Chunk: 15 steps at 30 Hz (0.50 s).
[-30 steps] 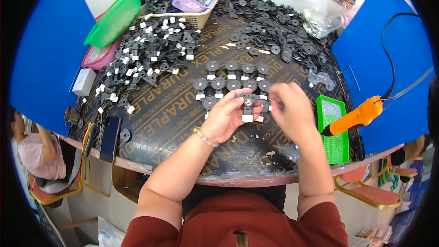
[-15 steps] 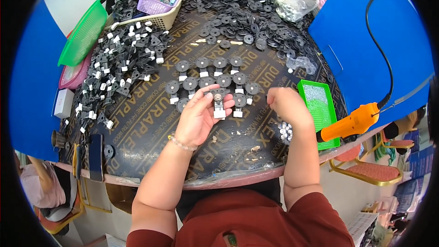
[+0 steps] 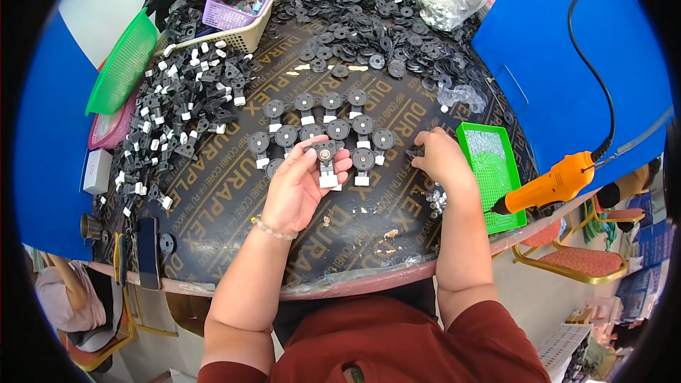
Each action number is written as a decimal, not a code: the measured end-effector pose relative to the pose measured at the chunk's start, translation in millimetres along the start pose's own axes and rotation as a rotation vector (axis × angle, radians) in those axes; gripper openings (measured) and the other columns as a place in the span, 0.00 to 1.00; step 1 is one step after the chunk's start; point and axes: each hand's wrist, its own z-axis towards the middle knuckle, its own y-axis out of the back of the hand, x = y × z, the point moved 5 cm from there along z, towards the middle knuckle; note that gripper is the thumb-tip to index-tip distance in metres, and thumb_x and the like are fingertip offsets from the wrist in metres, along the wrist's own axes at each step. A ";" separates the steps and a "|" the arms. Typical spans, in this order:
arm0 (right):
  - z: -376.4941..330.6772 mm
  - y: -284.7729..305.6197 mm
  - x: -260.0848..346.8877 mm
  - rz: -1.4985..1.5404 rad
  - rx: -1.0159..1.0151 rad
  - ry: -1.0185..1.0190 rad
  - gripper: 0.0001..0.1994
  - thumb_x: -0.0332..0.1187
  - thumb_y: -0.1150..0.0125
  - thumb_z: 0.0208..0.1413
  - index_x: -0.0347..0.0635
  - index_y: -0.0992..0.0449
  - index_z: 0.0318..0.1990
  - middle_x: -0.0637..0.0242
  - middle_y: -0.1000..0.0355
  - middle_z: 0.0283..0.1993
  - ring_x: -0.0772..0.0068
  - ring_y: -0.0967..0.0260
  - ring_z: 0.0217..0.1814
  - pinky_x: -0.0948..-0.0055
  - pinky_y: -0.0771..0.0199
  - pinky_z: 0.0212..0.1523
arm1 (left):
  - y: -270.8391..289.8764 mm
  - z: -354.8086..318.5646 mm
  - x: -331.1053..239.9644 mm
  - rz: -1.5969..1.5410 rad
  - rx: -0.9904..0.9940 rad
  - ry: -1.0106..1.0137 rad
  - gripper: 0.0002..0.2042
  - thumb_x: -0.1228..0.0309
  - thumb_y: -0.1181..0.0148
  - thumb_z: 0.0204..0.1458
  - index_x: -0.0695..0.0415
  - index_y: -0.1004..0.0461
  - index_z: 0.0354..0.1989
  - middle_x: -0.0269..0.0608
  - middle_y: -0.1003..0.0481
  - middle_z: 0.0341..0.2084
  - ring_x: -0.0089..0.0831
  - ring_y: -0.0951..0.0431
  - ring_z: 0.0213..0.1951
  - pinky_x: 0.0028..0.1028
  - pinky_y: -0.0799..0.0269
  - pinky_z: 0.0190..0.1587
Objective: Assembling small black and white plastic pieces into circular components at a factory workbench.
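My left hand (image 3: 290,191) is closed around a black plastic bracket (image 3: 324,149) with a white block at its near end. A round metal piece sits in the bracket's middle, facing up. Just beyond this hand stand rows of black brackets with round discs on top, such as this disc-topped bracket (image 3: 363,160). My right hand (image 3: 445,158) is over the table beside the green tray (image 3: 462,128), its thumb and fingers curled toward each other. Something small and dark shows at those fingertips; its kind is unclear. Small shiny metal parts (image 3: 436,203) lie near the right wrist.
An orange power screwdriver (image 3: 553,183) hangs by the tray's right side. Black discs (image 3: 355,25) are heaped at the back. White-ended brackets (image 3: 191,89) pile up at left, near stacked baskets (image 3: 245,39). A phone (image 3: 148,252) lies at the front left edge.
The whole view has shifted slightly. My left hand has drawn a little nearer with the bracket. My right hand's fingers have parted somewhat, and something dark now shows at their tips.
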 end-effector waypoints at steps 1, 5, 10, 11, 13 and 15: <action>1.5 -1.8 -2.4 0.001 -0.003 0.002 0.22 0.29 0.26 0.41 0.40 0.21 0.48 0.53 0.27 0.52 0.52 0.28 0.54 0.60 0.28 0.57 | 0.1 0.7 0.0 -0.001 0.002 0.004 0.16 0.70 0.59 0.67 0.63 0.39 0.60 0.60 0.27 0.49 0.42 0.22 0.49 0.39 0.22 0.52; 4.1 4.3 -13.1 -0.089 -0.077 0.060 0.23 0.29 0.28 0.42 0.40 0.24 0.50 0.52 0.28 0.51 0.48 0.27 0.52 0.58 0.27 0.54 | 0.2 0.7 -1.2 -0.008 0.005 -0.004 0.16 0.70 0.59 0.67 0.63 0.39 0.60 0.60 0.27 0.49 0.42 0.22 0.49 0.39 0.22 0.52; 4.5 26.5 -3.4 0.022 -0.357 0.114 0.22 0.30 0.30 0.46 0.38 0.25 0.51 0.53 0.28 0.53 0.49 0.29 0.53 0.58 0.28 0.55 | -2.7 0.6 -1.4 -0.028 -0.002 -0.001 0.16 0.70 0.58 0.67 0.62 0.38 0.60 0.59 0.27 0.49 0.43 0.22 0.50 0.39 0.22 0.52; 4.8 32.4 2.9 0.025 -0.424 0.139 0.21 0.30 0.30 0.47 0.38 0.25 0.51 0.54 0.28 0.53 0.50 0.29 0.52 0.58 0.28 0.55 | -1.8 0.3 0.5 -0.034 -0.008 0.006 0.16 0.70 0.58 0.67 0.62 0.38 0.60 0.59 0.27 0.49 0.43 0.22 0.50 0.39 0.22 0.52; 16.5 38.1 29.0 0.031 -0.437 0.214 0.17 0.31 0.33 0.50 0.40 0.24 0.49 0.55 0.26 0.49 0.49 0.29 0.51 0.57 0.28 0.54 | 1.4 2.1 0.1 -0.048 -0.016 -0.009 0.15 0.70 0.59 0.67 0.62 0.38 0.60 0.59 0.26 0.49 0.43 0.22 0.50 0.39 0.22 0.51; 39.5 39.7 63.1 0.034 -0.422 0.287 0.14 0.32 0.35 0.51 0.42 0.23 0.46 0.54 0.25 0.46 0.48 0.28 0.51 0.56 0.27 0.52 | 2.3 0.2 -1.9 -0.070 -0.029 -0.023 0.15 0.70 0.60 0.68 0.62 0.38 0.60 0.58 0.26 0.49 0.42 0.21 0.49 0.38 0.22 0.51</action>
